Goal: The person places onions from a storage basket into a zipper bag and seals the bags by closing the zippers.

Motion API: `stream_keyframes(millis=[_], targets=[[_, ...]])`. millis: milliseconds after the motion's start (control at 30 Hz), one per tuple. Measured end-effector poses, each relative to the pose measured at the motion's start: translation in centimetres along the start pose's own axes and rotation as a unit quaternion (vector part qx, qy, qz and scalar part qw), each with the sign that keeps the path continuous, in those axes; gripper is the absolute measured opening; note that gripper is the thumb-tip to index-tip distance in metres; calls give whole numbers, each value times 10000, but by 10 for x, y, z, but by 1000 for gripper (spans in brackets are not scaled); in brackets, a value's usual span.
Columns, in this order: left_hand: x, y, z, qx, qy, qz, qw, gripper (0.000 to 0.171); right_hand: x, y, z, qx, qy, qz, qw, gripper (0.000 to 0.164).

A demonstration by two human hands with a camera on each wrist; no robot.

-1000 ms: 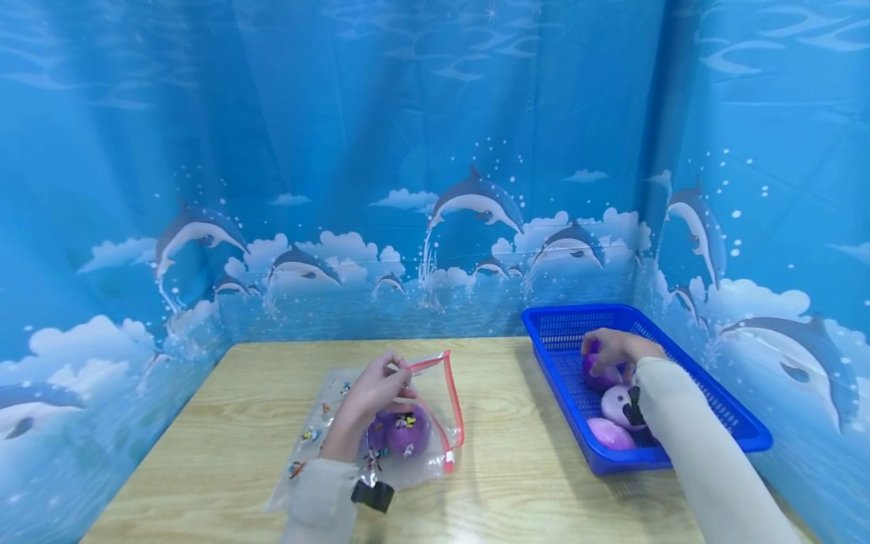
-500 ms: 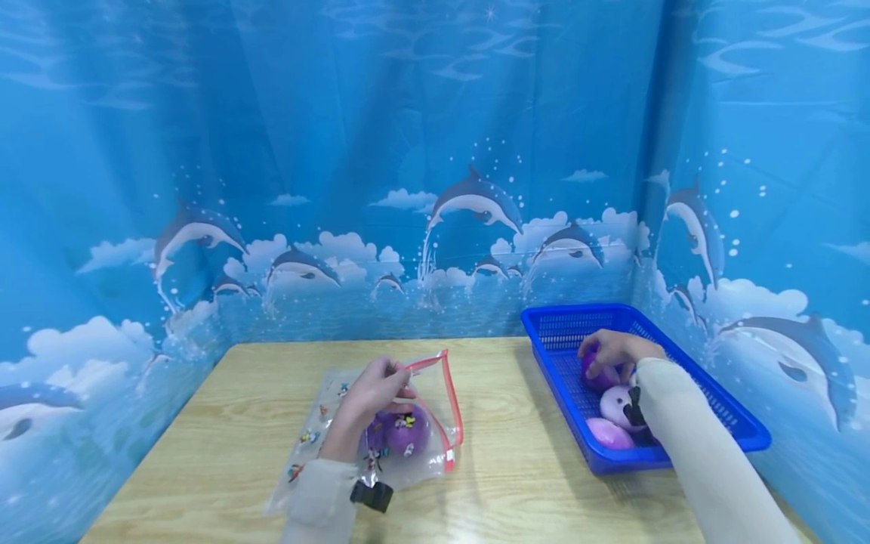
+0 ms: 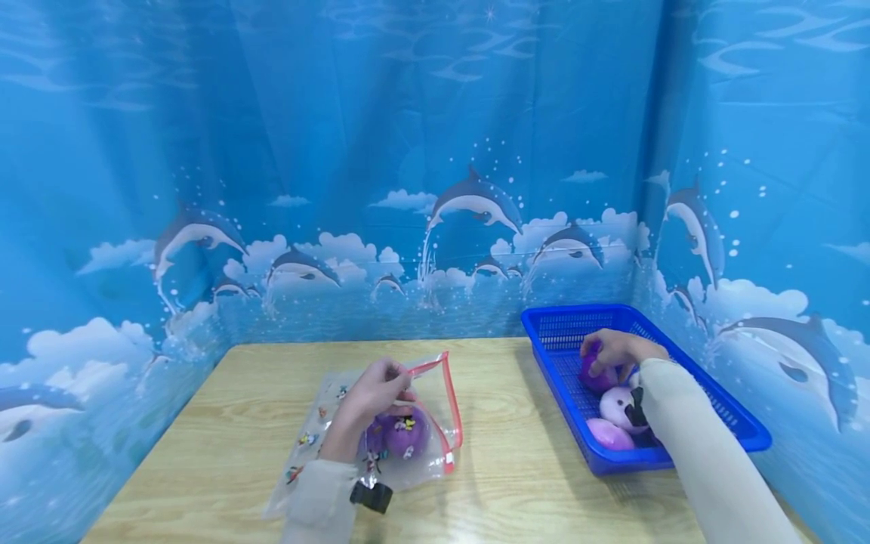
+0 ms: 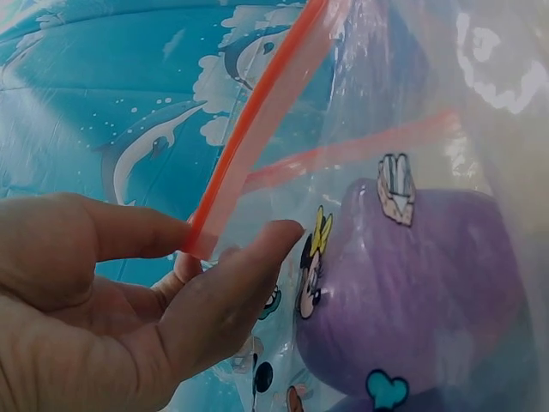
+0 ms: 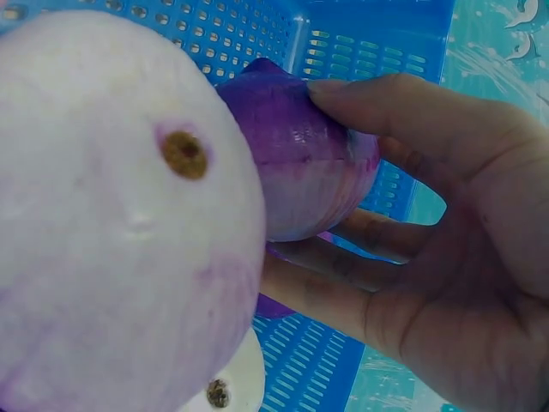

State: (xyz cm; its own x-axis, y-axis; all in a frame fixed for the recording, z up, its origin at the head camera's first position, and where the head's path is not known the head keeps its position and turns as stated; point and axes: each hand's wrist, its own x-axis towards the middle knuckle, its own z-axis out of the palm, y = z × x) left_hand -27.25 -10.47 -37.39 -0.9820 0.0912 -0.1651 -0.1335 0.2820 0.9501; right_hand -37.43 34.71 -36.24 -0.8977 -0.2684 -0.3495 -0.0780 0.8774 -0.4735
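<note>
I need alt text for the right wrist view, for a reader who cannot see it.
A right-hand grip holds a purple-and-white onion-like object in a blue perforated basket. A pale round object with a brown spot fills the left foreground, partly hiding another.

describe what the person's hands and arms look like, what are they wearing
The left hand and right hand are bare, with no gloves. The left sleeve and right sleeve are plain cream, reaching about to the wrists. A small black block sits by the left cuff; a black piece shows by the right.
</note>
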Motion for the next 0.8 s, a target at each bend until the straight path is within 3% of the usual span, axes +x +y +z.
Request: stream_keyframes(millis=[267, 667, 800], targets=[[1, -1, 0, 32, -42, 14, 10000, 29, -1, 0, 0, 69, -2, 2, 10000, 48], [4, -3, -1, -39, -71, 169, 9998, 17, -2, 3, -2, 60, 4, -58, 10000, 48], [3, -4, 0, 9, -25, 187, 9998, 15, -4, 3, -6, 293, 36, -198, 9994, 47]])
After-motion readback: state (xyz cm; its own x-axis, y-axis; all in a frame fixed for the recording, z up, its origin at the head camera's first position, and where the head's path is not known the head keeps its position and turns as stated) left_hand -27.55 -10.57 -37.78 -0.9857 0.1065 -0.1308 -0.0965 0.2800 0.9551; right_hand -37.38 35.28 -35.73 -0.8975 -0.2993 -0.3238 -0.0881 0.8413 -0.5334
